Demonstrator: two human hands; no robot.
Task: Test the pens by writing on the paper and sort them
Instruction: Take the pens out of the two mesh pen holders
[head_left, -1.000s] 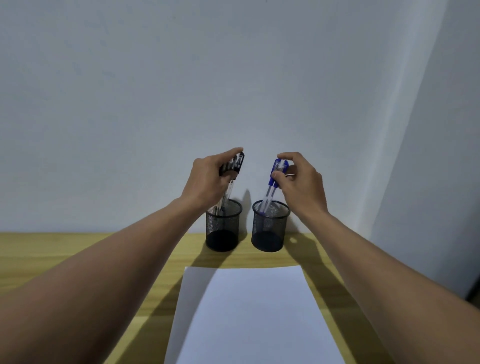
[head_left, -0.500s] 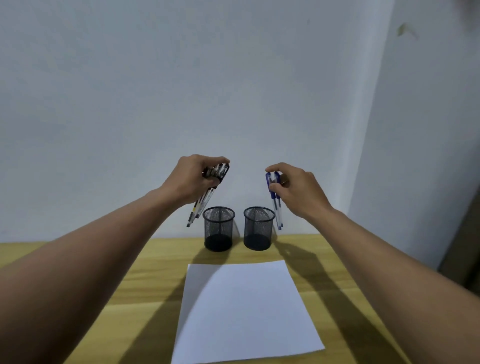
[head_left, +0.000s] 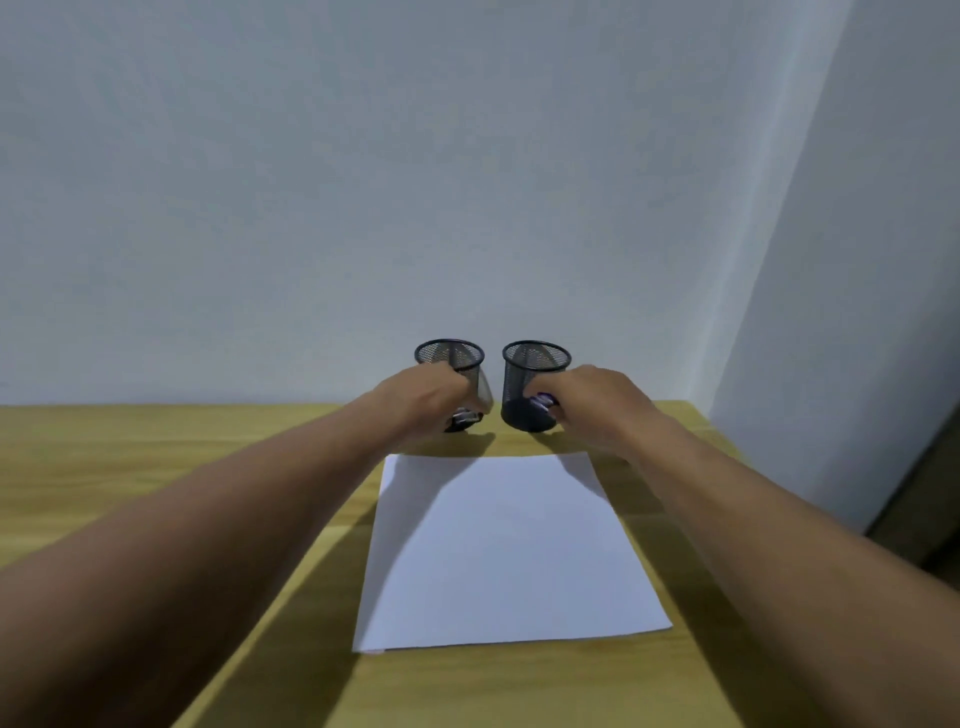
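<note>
Soft dim light, shadows across paper (head_left: 519, 545), slight blur, bowed edges

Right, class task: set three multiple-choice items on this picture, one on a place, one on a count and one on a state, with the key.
1. The paper lies: A nearer the person than the mesh cups; B behind them; C under them.
2. Mesh cups on the table: A one; B two; C three.
3. The paper is: A blank; B scribbled on; C crumpled.
Key: 1 A, the cups stand beyond its far edge; 2 B, two black rims show; 3 A, it lies flat with no mark on it.
</note>
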